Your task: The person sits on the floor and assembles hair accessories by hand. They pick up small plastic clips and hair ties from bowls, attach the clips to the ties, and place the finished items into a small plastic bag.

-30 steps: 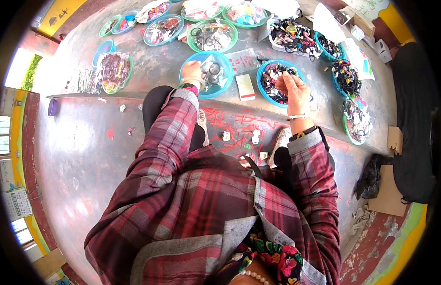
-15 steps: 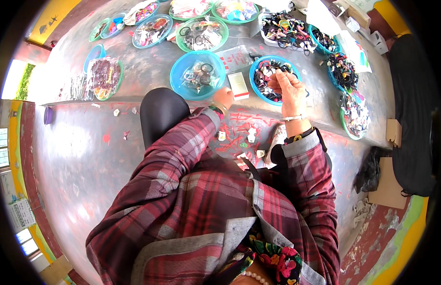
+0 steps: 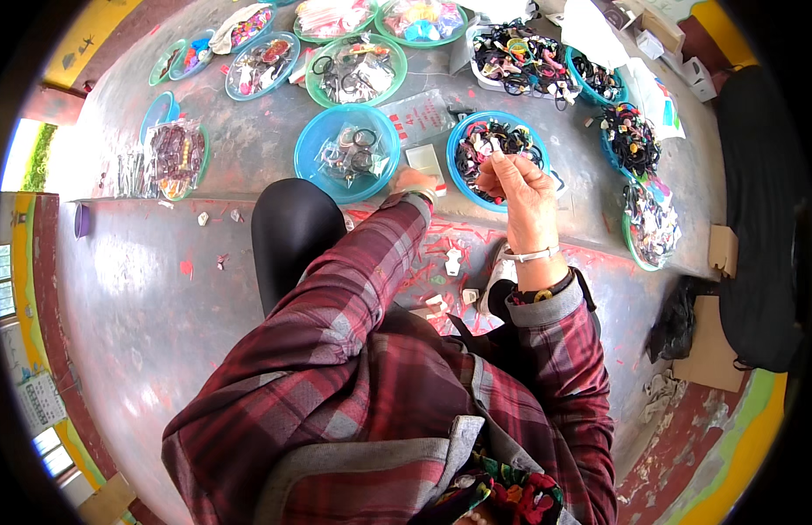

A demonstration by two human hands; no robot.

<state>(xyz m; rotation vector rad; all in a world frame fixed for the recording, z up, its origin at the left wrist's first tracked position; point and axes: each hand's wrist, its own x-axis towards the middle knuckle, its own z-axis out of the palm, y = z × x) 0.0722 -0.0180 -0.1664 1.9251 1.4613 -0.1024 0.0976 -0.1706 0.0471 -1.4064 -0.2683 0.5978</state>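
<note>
My right hand (image 3: 523, 191) is raised at the near right side of a blue bowl (image 3: 461, 188) filled with dark hair ties and small coloured pieces. Its thumb and fingers are pinched together; whatever they hold is too small to make out. My left hand (image 3: 413, 180) is down low with its fingers curled, at the near end of a small white open box (image 3: 423, 158). What the left fingers grip, if anything, is hidden. Left of that hand stands a larger blue bowl (image 3: 306, 162) with clear packets of dark rings (image 3: 360, 149) inside.
Behind are green bowls (image 3: 316, 93) of bagged items and a white basket (image 3: 487, 85) heaped with hair ties. More filled bowls line the right, including a green one (image 3: 632, 241). Bagged beads (image 3: 177, 153) lie left. My knee (image 3: 292, 227) rises beside the ledge; scraps (image 3: 453, 260) litter the floor.
The view has shifted slightly, so the bowls sit further left and lower. My left hand has moved right, closer against the white box. My right hand stays pinched by the bowl.
</note>
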